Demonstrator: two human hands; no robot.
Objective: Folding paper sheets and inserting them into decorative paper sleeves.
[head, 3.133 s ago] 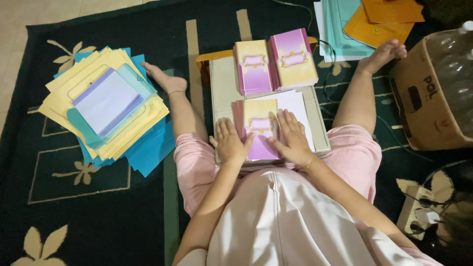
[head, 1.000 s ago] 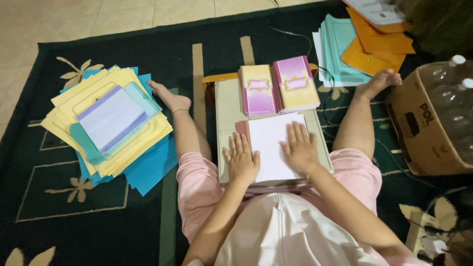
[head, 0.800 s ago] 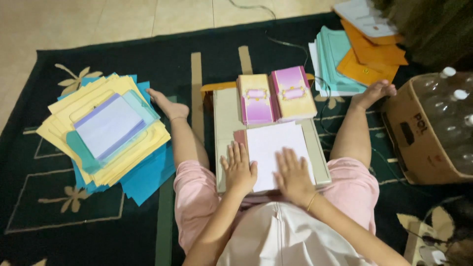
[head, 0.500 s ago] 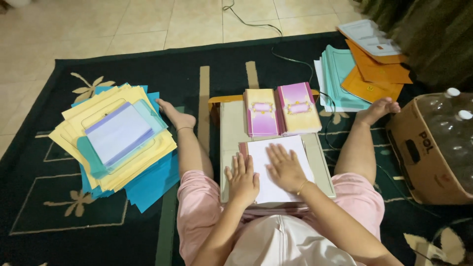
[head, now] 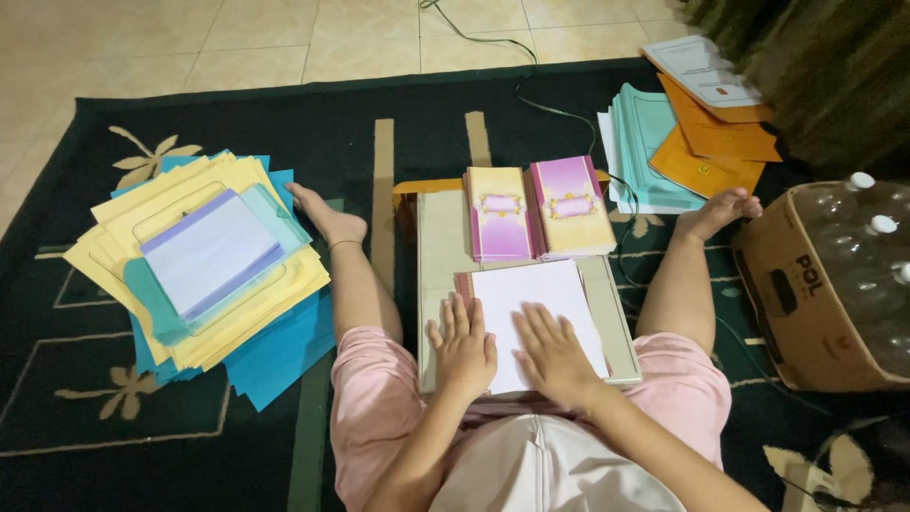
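**Both palms flat on white sheet, low desk**

Left hand [head: 463, 343] & right hand [head: 555, 354] lie flat, fingers spread, grip released – nothing clasped, just pressing on the white sheet [head: 534, 308]. Sheet is plain, blank, rectangular; a pink edge shows along its left side, so it tops a pink-backed booklet. It sits at the near end of the low desk [head: 438, 248], right over the person's lap.

Count: 2 hands, 1 white sheet, 2 closed booklets at the desk's far end – a yellow-pink one [head: 499, 212] & a purple-yellow one [head: 572, 206], side by side, touching. 1 big paper stack [head: 204, 265] (yellow, blue, lilac) on the rug, left. Teal & orange folders [head: 692, 142] far right. 1 cardboard box [head: 806, 294] w/ plastic bottles, right.

Room: bare desk strip left of sheet; sheet's far edge nearly meets the booklets. Legs flank the desk both sides.
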